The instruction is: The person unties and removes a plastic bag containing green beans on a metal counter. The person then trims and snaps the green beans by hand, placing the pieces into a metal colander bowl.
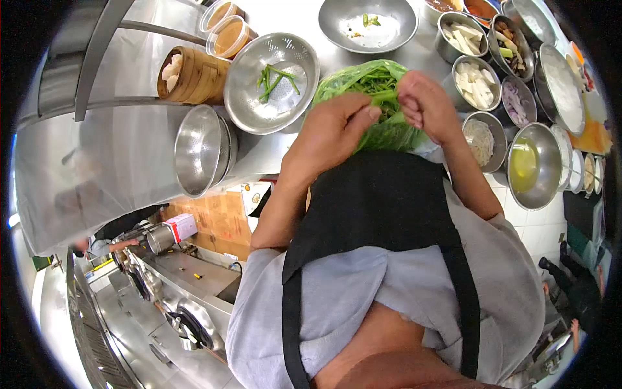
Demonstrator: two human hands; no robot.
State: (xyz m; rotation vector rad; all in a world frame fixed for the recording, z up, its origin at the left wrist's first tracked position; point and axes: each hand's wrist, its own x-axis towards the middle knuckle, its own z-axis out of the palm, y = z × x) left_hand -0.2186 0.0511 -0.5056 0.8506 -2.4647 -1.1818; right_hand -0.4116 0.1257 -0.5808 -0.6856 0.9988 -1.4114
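Note:
Both hands are over a clear green-tinted plastic bag [389,137] full of green vegetable stems. My left hand [337,126] is at the bag's left side, thumb pressed against curled fingers near the bag's top. At the right side my right hand [427,106] is closed, its fingers curled beside the green stems [376,84]; what lies inside its grip is hidden. To the left, a perforated metal bowl [243,84] holds a few cut green pieces [275,83]. Behind the bag stands a metal bowl [350,39] with small green bits at its bottom.
Metal containers of white pieces [476,82], sliced onion [515,104] and noodles [479,139] stand at the right, beside a bowl of yellow liquid [523,165]. A bamboo steamer [201,76] and stacked bowls [196,152] are at the left. People show at both lower sides.

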